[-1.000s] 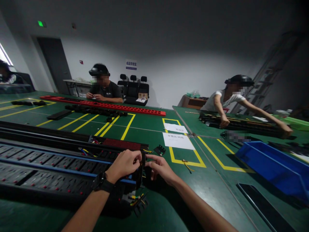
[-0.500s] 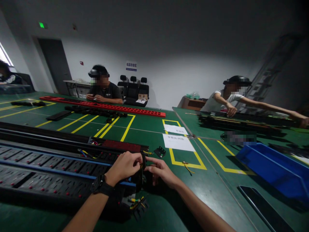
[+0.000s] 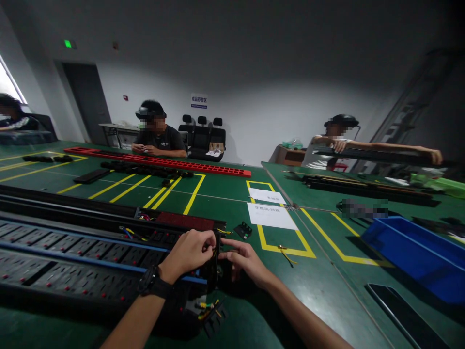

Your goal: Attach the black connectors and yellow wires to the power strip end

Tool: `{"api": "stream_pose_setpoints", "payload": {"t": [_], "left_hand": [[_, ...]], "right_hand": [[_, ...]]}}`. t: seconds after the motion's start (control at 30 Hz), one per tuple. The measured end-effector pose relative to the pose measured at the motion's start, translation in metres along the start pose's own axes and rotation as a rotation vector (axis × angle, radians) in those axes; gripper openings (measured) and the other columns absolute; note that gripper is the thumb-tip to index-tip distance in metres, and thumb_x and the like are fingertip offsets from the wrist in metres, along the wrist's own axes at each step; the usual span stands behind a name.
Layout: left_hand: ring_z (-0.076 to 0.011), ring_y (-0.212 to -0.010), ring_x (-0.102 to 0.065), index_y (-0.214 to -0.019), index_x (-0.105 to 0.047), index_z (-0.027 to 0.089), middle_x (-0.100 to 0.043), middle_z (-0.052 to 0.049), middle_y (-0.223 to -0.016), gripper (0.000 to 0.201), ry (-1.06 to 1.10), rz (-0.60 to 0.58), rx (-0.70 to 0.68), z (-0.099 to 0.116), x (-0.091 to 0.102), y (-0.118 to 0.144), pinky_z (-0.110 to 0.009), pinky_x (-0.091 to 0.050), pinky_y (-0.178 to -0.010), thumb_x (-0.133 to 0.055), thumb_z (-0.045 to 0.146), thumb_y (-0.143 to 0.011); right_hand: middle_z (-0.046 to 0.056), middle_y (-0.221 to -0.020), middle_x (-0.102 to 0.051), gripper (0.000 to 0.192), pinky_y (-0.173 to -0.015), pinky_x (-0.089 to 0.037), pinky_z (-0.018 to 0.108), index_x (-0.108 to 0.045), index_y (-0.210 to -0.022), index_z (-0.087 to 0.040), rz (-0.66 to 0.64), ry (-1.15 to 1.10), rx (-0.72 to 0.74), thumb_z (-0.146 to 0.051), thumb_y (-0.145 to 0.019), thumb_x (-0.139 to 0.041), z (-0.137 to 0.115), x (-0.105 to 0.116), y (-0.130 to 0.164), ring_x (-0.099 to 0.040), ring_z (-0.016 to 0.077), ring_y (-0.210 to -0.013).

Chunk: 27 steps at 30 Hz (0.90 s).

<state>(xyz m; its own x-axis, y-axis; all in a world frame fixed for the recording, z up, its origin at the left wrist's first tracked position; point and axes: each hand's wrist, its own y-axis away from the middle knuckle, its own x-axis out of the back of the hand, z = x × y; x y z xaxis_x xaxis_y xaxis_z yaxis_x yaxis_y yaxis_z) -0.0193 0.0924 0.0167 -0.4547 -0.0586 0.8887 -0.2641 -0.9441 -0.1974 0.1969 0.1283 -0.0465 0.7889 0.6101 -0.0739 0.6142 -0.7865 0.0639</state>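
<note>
My left hand (image 3: 191,253), with a black watch (image 3: 149,281) on its wrist, is closed at the right end of a long black socket strip (image 3: 90,249). Its bent fingers pinch a dark upright end piece (image 3: 218,242) there; the fingertips are partly hidden. From the other side my right hand (image 3: 244,259) reaches in, index finger stretched to the end piece and the other fingers loosely bent. Below them, at the nearer strip's end, yellow-green wires (image 3: 207,305) stick out by a black toothed bracket (image 3: 214,317). Another small black bracket (image 3: 244,230) lies just beyond.
A blue bin (image 3: 417,257) and a phone (image 3: 403,310) lie on the right. White paper sheets (image 3: 272,216) and a short yellow wire (image 3: 288,255) are ahead. A long red frame (image 3: 163,162) crosses the table's far side. Two co-workers sit opposite; another person is far left.
My hands stay at the strip's end, with hardly any finger movement. The view has shifted slightly. The co-worker on the right has lifted a long black bar off the table.
</note>
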Motion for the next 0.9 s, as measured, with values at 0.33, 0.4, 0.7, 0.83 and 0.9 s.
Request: {"api": "stream_pose_setpoints", "payload": {"t": [0.33, 0.4, 0.7, 0.83, 0.9], "left_hand": [[-0.0133, -0.066, -0.063, -0.085, -0.071, 0.024, -0.071, 0.002, -0.072, 0.016, 0.058, -0.008, -0.02, -0.0047, -0.0042, -0.0022, -0.022, -0.038, -0.062, -0.057, 0.019, -0.078], [-0.0136, -0.066, -0.063, -0.085, -0.071, 0.024, -0.071, 0.002, -0.072, 0.016, 0.049, -0.005, -0.018, -0.0045, -0.0043, -0.0023, -0.022, -0.038, -0.062, -0.057, 0.02, -0.078], [-0.0147, -0.067, -0.064, -0.087, -0.071, 0.024, -0.071, 0.001, -0.073, 0.016, -0.039, 0.014, -0.041, -0.0049, -0.0047, -0.0005, -0.024, -0.037, -0.062, -0.057, 0.021, -0.08], [-0.0146, -0.068, -0.064, -0.088, -0.07, 0.023, -0.071, 0.0, -0.074, 0.017, -0.041, 0.012, -0.056, -0.0044, -0.0041, -0.0006, -0.024, -0.037, -0.062, -0.056, 0.02, -0.08], [-0.0146, -0.068, -0.064, -0.088, -0.07, 0.023, -0.071, 0.0, -0.074, 0.017, -0.036, 0.006, -0.057, -0.0036, -0.0035, -0.0008, -0.024, -0.036, -0.062, -0.055, 0.02, -0.08]], "right_hand": [[0.012, -0.121, -0.073, 0.074, -0.046, -0.051, 0.025, -0.049, -0.148, -0.026, -0.097, 0.033, 0.006, -0.049, -0.082, -0.073, -0.0028, 0.0023, 0.0044, -0.064, 0.0111, -0.049], [0.012, -0.119, -0.073, 0.072, -0.046, -0.051, 0.025, -0.051, -0.147, -0.025, -0.082, 0.049, 0.011, -0.051, -0.083, -0.072, -0.0026, 0.0021, 0.0037, -0.064, 0.0119, -0.049], [0.011, -0.112, -0.076, 0.068, -0.046, -0.05, 0.025, -0.054, -0.143, -0.022, -0.03, 0.065, 0.016, -0.051, -0.083, -0.069, -0.0033, 0.0017, 0.0022, -0.064, 0.0118, -0.049], [0.011, -0.111, -0.076, 0.067, -0.046, -0.05, 0.025, -0.055, -0.142, -0.022, -0.007, 0.06, 0.009, -0.051, -0.083, -0.069, -0.0039, 0.001, 0.0021, -0.063, 0.0114, -0.049], [0.011, -0.11, -0.076, 0.068, -0.045, -0.05, 0.024, -0.055, -0.142, -0.021, 0.006, 0.055, -0.003, -0.052, -0.083, -0.069, -0.004, 0.0003, 0.0019, -0.063, 0.0111, -0.048]]}}
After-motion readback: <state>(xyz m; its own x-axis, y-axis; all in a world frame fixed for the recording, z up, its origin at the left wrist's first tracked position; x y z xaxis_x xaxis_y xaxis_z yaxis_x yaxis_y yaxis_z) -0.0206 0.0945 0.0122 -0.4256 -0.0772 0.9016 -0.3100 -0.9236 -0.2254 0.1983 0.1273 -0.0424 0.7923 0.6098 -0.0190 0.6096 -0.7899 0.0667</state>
